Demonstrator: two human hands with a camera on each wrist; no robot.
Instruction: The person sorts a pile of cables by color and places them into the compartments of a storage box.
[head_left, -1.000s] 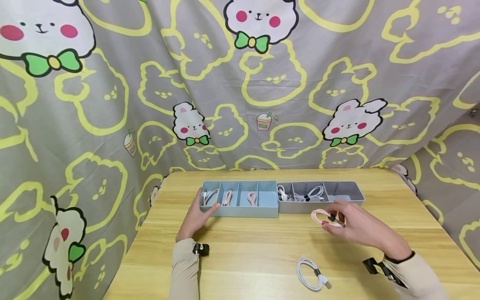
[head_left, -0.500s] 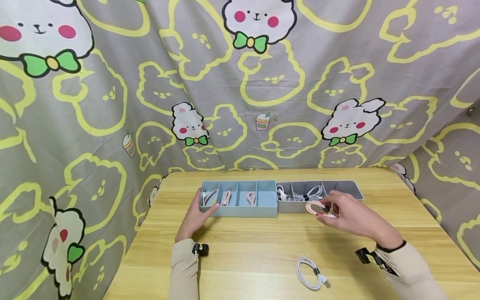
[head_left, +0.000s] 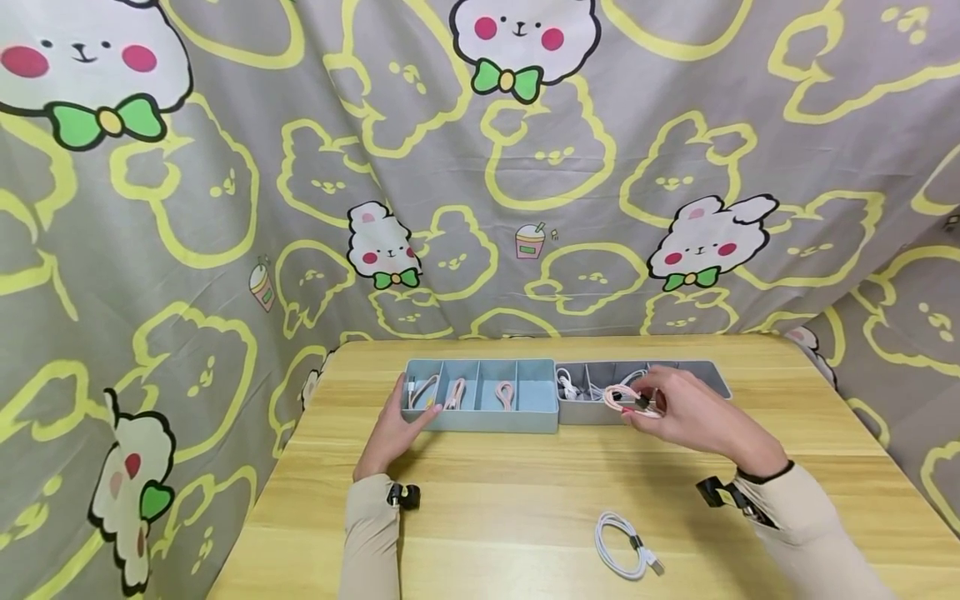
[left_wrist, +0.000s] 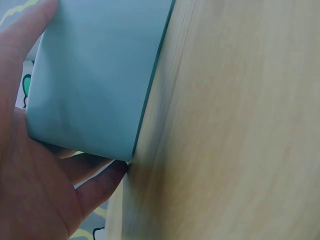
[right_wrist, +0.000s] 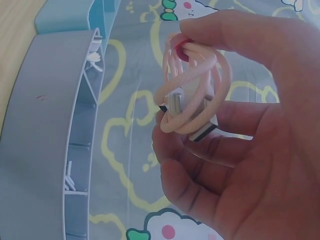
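Observation:
My right hand (head_left: 693,421) pinches a coiled pink USB cable (head_left: 621,392) above the front of the grey divided box (head_left: 585,413). In the right wrist view the coil (right_wrist: 205,92) hangs between thumb and fingers, with a red band and metal connectors showing. My left hand (head_left: 388,437) grips the left end of the light-blue divided box (head_left: 495,423), thumb over the front rim. The left wrist view shows its fingers wrapped behind the box end (left_wrist: 95,85). Coiled cables lie in three of the blue box's compartments. White and grey cables sit in the grey box, partly behind my right hand.
A coiled white USB cable (head_left: 639,552) with a black tie lies on the wooden table (head_left: 495,508), nearer to me. The two boxes stand end to end near the table's back. A patterned curtain (head_left: 450,192) hangs close behind and at both sides.
My right hand has moved left and slightly farther back with the pink cable, from in front of the grey box to over its front edge. My left hand has stayed on the blue box.

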